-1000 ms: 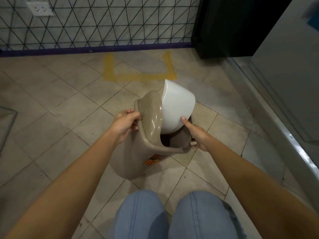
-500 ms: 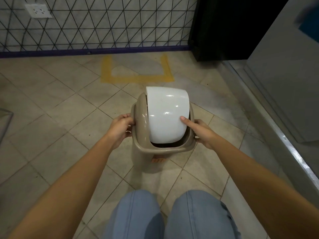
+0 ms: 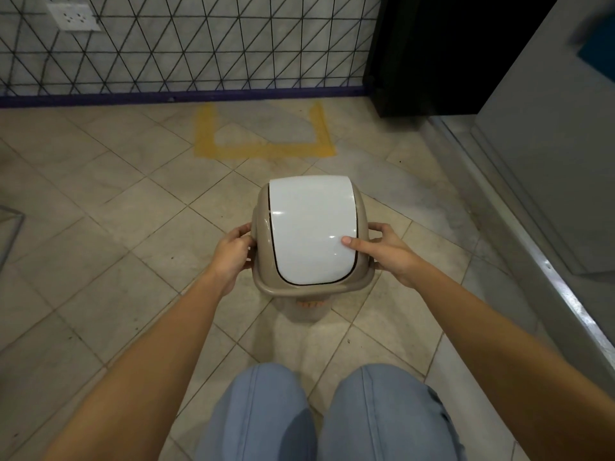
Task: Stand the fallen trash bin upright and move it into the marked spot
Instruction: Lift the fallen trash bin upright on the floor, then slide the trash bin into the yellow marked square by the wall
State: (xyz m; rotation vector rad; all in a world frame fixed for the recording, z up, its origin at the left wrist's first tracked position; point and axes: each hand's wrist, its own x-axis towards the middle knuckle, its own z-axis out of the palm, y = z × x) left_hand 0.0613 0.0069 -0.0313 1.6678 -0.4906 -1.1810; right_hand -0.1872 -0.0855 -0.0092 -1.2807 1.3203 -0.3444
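Observation:
A small beige trash bin (image 3: 293, 289) with a white swing lid (image 3: 311, 227) stands upright on the tiled floor in front of my knees. My left hand (image 3: 233, 252) grips the bin's left rim. My right hand (image 3: 386, 251) holds the right rim, with the thumb resting on the white lid. The marked spot (image 3: 263, 149), a U-shaped outline in yellow paint, lies on the floor just beyond the bin, close to the wall. The bin sits outside that outline.
A white wall with a black triangular grid (image 3: 186, 44) and a purple baseboard runs behind the marked spot. A black cabinet (image 3: 429, 54) stands at the far right. A grey panel with a metal sill (image 3: 532, 247) lines the right side.
The bin has gone from tilted to upright and moved slightly toward the yellow outline. The white lid has swung from open to flat over the opening. Both hands stayed on the rim.

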